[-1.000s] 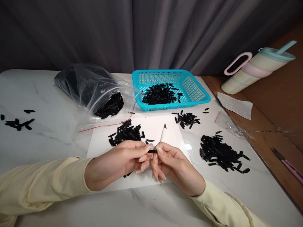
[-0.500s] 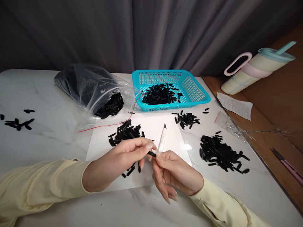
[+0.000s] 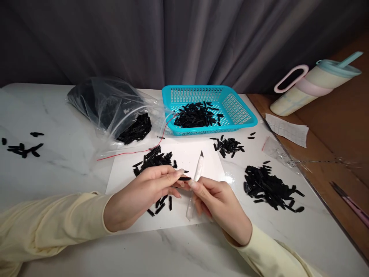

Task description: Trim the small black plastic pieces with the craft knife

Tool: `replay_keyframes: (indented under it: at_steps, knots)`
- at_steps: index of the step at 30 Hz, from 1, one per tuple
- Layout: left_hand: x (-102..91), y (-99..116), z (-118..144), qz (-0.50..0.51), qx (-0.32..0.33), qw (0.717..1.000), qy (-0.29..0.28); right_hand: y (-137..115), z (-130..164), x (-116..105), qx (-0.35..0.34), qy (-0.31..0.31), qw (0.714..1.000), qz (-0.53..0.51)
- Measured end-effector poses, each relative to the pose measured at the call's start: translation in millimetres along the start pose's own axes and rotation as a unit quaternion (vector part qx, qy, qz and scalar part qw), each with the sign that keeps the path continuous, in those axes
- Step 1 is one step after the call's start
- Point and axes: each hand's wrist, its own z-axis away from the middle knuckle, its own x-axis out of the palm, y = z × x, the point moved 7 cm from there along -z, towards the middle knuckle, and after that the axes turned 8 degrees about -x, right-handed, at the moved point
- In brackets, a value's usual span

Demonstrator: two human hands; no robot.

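With my left hand (image 3: 148,192) I'm pinching a black strip (image 3: 185,179) above the paper (image 3: 212,163); my right hand (image 3: 219,198) is hovering at its right end, whether pinching I can't tell.

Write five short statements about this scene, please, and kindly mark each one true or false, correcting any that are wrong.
1. The left hand holds a black piece in its fingers. True.
2. The cup is to the left of the basket. False: the cup is to the right of the basket.
3. Black pieces lie in the basket. True.
4. The dark-tipped tool lies inside the big bag. False: the tool lies on the paper, near the right hand.
5. The basket is red. False: it is blue.
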Motion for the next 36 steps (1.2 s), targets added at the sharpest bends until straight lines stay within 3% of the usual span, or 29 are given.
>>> replay_keyframes:
  at_steps: [2,3,5,8,10,12,15,18,23,28,31,36]
  knots:
    - [-2.1,-1,0,0.008,-0.001,1.000,0.008,-11,-4,-20,-0.077,0.044,0.988,0.130]
    - [-2.5,-2,0,0.010,-0.004,1.000,0.009,-16,-6,-30,-0.115,0.072,0.967,0.216]
    - [-3.1,-2,1,0.013,-0.011,1.000,0.011,-25,-10,-44,-0.179,0.098,0.886,0.416]
    - [-2.8,-1,3,0.025,-0.020,0.999,0.013,-23,-20,-32,-0.244,-0.016,0.702,0.669]
    - [-1.9,1,4,0.032,-0.022,0.999,0.011,-16,-20,-16,-0.291,-0.125,0.592,0.741]
    - [-0.6,3,4,0.037,-0.023,0.999,0.001,-13,-17,-3,-0.331,-0.199,0.522,0.760]
    - [1.2,4,5,0.063,-0.029,0.997,-0.025,-14,-16,4,-0.358,-0.250,0.477,0.763]
    - [0.9,3,7,0.089,-0.052,0.994,-0.037,-12,-19,-2,-0.333,-0.282,0.480,0.761]
    - [3.1,5,11,0.102,-0.066,0.991,-0.056,-13,-19,-18,-0.202,-0.282,0.531,0.773]
    - [5.4,7,14,0.102,-0.065,0.990,-0.070,-11,-12,-21,-0.088,-0.325,0.548,0.765]
    - [5.0,7,16,0.105,-0.070,0.990,-0.067,-10,-13,-25,-0.081,-0.342,0.576,0.738]
    - [6.0,9,18,0.098,-0.066,0.991,-0.070,-8,-11,-35,-0.106,-0.336,0.662,0.661]
